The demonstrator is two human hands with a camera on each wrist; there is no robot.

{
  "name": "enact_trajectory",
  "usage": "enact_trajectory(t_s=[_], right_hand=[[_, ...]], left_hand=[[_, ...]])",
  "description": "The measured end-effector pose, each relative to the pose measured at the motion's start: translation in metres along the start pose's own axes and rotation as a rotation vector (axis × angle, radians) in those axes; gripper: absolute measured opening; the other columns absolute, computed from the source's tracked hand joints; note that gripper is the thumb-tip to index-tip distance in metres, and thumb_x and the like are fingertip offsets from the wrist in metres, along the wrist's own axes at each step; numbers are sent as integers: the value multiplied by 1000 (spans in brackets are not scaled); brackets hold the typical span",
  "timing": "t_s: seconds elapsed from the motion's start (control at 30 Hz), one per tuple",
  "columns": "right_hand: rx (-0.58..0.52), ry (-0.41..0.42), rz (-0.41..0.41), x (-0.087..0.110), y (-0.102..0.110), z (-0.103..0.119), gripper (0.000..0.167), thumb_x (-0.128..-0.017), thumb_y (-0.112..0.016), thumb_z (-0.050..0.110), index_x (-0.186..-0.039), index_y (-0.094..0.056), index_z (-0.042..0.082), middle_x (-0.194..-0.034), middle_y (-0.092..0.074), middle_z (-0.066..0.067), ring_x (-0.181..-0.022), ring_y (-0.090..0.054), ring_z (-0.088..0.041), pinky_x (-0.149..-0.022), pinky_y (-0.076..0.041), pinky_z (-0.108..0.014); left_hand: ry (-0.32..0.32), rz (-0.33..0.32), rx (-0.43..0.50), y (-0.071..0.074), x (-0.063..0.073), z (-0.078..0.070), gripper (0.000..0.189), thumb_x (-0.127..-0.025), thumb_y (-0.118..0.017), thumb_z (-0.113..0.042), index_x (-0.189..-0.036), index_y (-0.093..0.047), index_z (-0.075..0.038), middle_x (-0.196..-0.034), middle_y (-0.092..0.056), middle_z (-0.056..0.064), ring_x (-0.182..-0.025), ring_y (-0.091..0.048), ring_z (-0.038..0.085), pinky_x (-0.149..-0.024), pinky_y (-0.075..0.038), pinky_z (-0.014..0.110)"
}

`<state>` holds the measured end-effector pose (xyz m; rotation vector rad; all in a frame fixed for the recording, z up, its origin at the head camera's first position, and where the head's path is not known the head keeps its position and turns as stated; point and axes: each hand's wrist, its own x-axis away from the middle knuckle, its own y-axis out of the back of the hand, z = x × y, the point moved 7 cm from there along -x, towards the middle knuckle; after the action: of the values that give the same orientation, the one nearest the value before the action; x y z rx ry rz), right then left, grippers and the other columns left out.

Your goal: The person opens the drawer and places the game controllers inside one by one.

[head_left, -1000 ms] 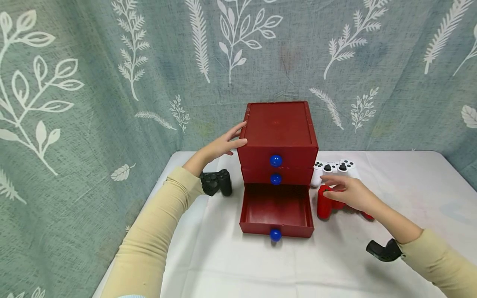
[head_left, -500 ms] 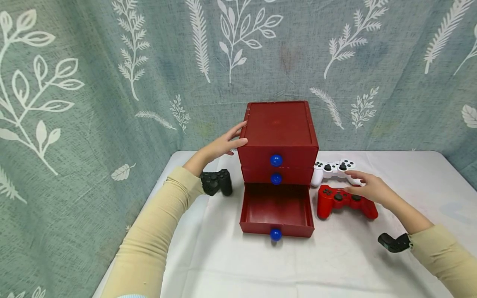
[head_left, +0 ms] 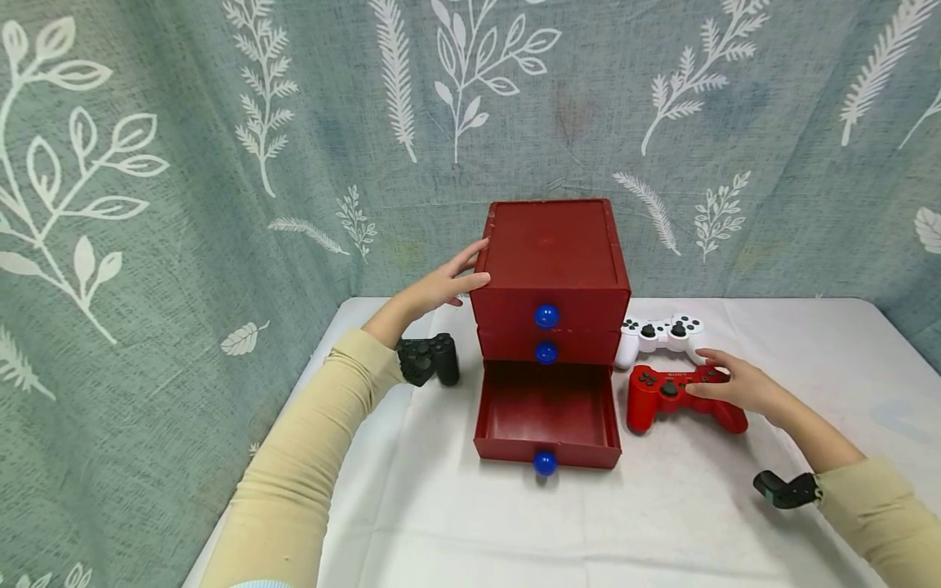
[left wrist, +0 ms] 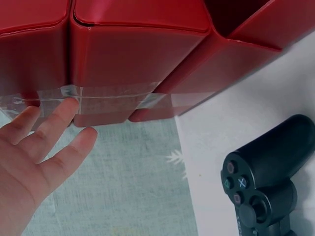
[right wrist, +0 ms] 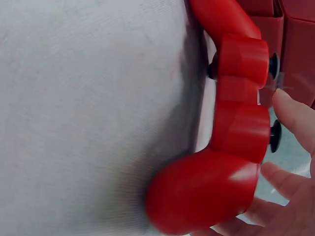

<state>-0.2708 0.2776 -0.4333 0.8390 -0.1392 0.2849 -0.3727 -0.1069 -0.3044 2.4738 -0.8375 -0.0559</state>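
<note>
My left hand (head_left: 437,287) lies against the left side of a stacked red drawer unit (head_left: 550,245), its fingers spread. The left wrist view shows these fingertips by clear tape on the unit's side. My right hand (head_left: 753,392) hovers over the right part of a red game controller (head_left: 644,408), thumb and fingers apart. In the right wrist view, the thumb is near the controller's (right wrist: 236,123) sticks, while other fingers reach past its far edge; contact cannot be told. The bottom drawer (head_left: 515,452) is pulled out, with nothing seen inside; the upper two are closed.
Behind the red controller lies a white game controller (head_left: 662,336). A black game controller (head_left: 445,359) lies left of the drawers, partly hidden by my left sleeve. A leaf-patterned curtain (head_left: 566,98) hangs behind the white-covered table (head_left: 441,523).
My right hand has moved right, from above the red controller's left part to its right part, dipping lower lately. The left hand stays on the drawer unit.
</note>
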Motion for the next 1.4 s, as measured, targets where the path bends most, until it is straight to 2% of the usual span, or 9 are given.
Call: enact_trajectory(t_s=[0.2,0.43,0.5,0.73,0.93,1.13,1.4], right_hand=[[-27,-18,46,0,-6,-6,86,-82,-63,41,-142,-20,-4,-136,-25,-37,-120,-27,-52,-90,-32,-63],[-71,-40,122,-3,-12,-11,103,-81,-65,39,-143,4,-5,-139,-9,-40,-123,-16,-55,-92,-25,-67],[-63,-41,135,-4,-13,-12,105,-80,-66,40,-143,6,-6,-139,-7,-41,-123,-15,-56,-92,-24,-68],[30,39,131,-6,-15,-8,100,-74,-74,34,-138,-14,-13,-130,-29,-38,-115,-33,-48,-90,-33,-60],[126,94,157,-5,-15,-9,97,-69,-78,31,-137,-20,-6,-123,-42,-34,-104,-47,-41,-82,-41,-48],[69,100,168,-3,-15,-11,94,-69,-77,29,-138,-22,-2,-121,-44,-31,-100,-49,-34,-77,-40,-37],[11,121,119,-1,-14,-11,90,-67,-78,25,-135,-26,-1,-116,-48,-26,-96,-51,-28,-76,-40,-33]], left_hand=[[2,3,12,-1,0,0,67,-89,-47,-47,-144,-9,-45,-152,-11,1,-131,-34,27,-95,-33,57],[-1,0,18,0,-1,1,69,-88,-48,-49,-144,-9,-45,-152,-11,2,-130,-35,28,-96,-31,59],[-2,-1,17,0,-1,0,69,-88,-48,-48,-144,-9,-44,-152,-11,2,-130,-35,28,-96,-31,59],[4,0,16,-1,-1,0,67,-90,-47,-45,-145,-8,-44,-153,-10,2,-130,-36,27,-94,-34,56],[1,-2,17,-1,-1,0,66,-90,-46,-43,-145,-8,-43,-153,-10,2,-129,-37,28,-94,-35,56],[1,-2,19,-1,-1,0,65,-91,-45,-42,-145,-8,-43,-152,-11,2,-129,-36,28,-93,-36,55],[-1,1,23,-2,0,-2,66,-91,-44,-40,-146,-7,-41,-153,-10,4,-131,-34,31,-94,-34,58]])
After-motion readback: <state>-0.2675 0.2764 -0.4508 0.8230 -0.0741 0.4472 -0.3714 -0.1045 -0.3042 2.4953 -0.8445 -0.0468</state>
